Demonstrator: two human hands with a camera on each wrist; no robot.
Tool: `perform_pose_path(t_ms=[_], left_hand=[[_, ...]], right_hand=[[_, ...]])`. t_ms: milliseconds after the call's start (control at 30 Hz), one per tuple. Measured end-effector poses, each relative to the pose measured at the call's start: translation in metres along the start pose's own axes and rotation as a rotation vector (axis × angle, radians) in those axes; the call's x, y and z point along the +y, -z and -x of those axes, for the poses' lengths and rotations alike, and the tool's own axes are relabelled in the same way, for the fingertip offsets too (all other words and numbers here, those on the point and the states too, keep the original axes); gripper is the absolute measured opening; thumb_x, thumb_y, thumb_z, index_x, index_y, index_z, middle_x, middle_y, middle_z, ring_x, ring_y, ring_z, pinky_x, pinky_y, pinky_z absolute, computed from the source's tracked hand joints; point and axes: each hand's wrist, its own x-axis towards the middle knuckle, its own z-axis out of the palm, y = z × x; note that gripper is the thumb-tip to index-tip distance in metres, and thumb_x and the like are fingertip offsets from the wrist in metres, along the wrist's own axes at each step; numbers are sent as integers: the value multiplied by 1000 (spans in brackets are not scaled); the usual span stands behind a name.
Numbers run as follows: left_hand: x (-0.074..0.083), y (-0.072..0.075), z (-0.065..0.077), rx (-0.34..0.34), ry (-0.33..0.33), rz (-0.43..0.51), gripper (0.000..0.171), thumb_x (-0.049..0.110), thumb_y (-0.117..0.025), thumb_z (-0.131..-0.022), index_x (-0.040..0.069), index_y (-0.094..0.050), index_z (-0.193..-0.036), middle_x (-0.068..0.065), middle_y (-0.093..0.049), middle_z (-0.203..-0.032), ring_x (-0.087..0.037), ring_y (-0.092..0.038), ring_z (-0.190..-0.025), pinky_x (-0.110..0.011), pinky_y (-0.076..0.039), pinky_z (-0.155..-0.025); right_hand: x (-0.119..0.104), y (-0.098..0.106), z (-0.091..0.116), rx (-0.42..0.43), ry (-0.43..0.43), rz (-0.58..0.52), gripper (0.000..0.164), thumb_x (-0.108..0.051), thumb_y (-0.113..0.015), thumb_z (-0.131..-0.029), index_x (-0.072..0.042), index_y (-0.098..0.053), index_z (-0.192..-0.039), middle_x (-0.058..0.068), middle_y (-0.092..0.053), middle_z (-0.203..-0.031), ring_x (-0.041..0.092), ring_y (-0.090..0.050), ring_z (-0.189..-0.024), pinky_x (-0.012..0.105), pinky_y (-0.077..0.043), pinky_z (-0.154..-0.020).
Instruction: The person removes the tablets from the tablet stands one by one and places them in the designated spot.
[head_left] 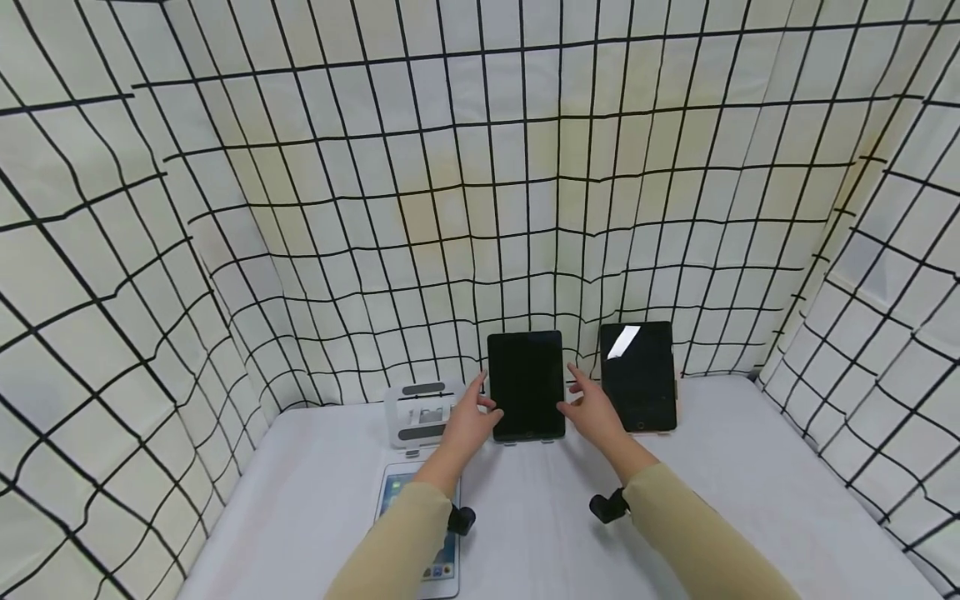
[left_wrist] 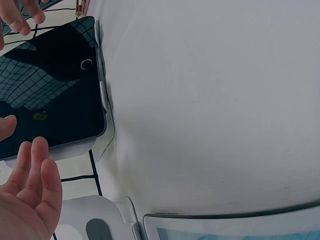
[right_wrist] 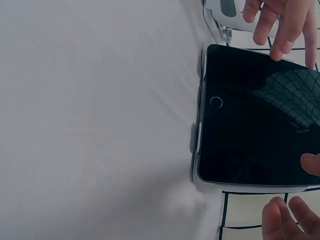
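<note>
A black tablet with a dark screen leans upright on a light stand, whose small lips show at its lower edge. My left hand is at its left side, thumb over the screen's edge and fingers fairly straight beside it. On the opposite side is my right hand, its thumb in front of the screen. In the wrist views, the fingers of the left hand and right hand spread apart next to the tablet's edges. Neither hand visibly grips it.
Right of it, a second dark tablet leans on a pinkish stand. A white stand with grey pads is at the left. A white tablet with a lit screen lies under my left forearm. Grid-patterned cloth walls the table.
</note>
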Motion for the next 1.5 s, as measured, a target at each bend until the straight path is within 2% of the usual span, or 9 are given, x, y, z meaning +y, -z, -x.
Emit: perform_pose_path(t_ms=[200,333,500,800,1100,1333,1500], left_hand=[[1,9,-3,11,14,-14,75,18,-69,-93,24,-31,-156,-1,-65,-107,-14,-58,-72,-32,-45,-62],[0,12,-7,9,16,-23,72,19,-68,-94,25,-32,-156,0,-64,-107,-14,-57,-72,-31,-45,-62],[-3,9,-10,2,22,1,68,17,-66,-95,27,-35,-155,0,-64,-106,-14,-57,-74,-31,-46,-62],[-11,1,-2,-13,19,44,66,11,-65,-96,26,-38,-154,-2,-63,-105,-13,-59,-74,-30,-47,-62],[-7,4,-4,-11,3,53,69,9,-68,-93,25,-39,-153,-2,-61,-107,-15,-61,-81,-31,-49,-66],[-5,4,-4,-38,-6,41,71,10,-68,-93,25,-37,-155,-3,-59,-112,-15,-60,-86,-32,-49,-67],[-2,4,-3,0,4,52,66,9,-66,-94,25,-40,-153,-3,-59,-114,-15,-59,-87,-31,-50,-68]], right_hand=[[-6,-5,-7,-10,10,29,76,-14,-72,-91,-20,-32,-156,16,-56,-126,26,-62,-102,37,-53,-76],[-7,-6,-10,-22,20,35,77,-12,-71,-91,-19,-31,-157,16,-55,-125,26,-62,-99,36,-52,-73],[-3,-6,-10,-32,38,-3,78,-8,-70,-91,-16,-29,-157,19,-55,-124,28,-62,-97,36,-52,-73],[11,-11,-1,-36,2,-32,77,-8,-70,-91,-16,-29,-157,18,-54,-122,28,-61,-100,36,-53,-74],[6,-9,-4,-14,-5,7,75,-13,-70,-92,-18,-32,-156,15,-54,-121,27,-56,-103,39,-51,-79],[8,-8,-4,-1,6,-23,73,-12,-70,-92,-18,-33,-156,17,-53,-123,27,-55,-101,39,-51,-77],[8,-8,-6,10,24,-67,71,-11,-70,-92,-18,-37,-154,16,-53,-122,26,-55,-99,37,-51,-76]])
